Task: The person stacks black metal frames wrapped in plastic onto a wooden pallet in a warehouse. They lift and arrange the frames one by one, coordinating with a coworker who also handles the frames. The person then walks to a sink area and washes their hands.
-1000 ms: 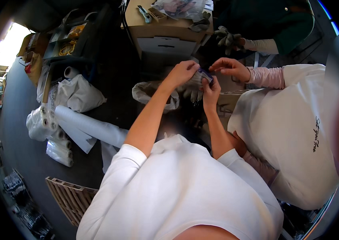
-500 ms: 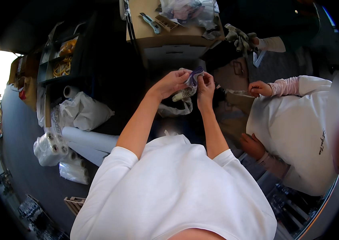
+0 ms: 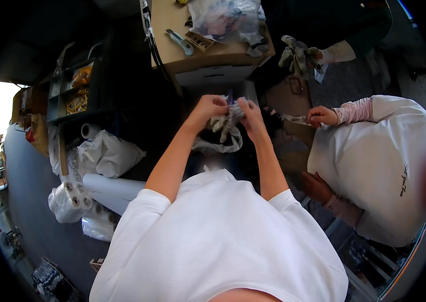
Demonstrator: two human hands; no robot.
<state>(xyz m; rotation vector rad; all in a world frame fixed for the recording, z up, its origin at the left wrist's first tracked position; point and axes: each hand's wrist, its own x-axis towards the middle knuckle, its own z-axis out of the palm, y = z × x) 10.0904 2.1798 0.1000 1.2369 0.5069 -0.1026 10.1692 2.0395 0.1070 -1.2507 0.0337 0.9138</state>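
Both the left hand (image 3: 212,106) and right hand (image 3: 249,110) pinch the pale gloves (image 3: 227,122) closed-fingered; a loose grip could drop them.

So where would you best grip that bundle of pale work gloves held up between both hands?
At the bunched top of the pale gloves, coming from above, where the left hand and right hand already pinch it; the fingers dangle loose below, offering no firm hold.

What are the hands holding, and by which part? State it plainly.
Both hands, the left hand and the right hand, pinch the top of a bundle of whitish work gloves; the glove fingers hang down below the grip.
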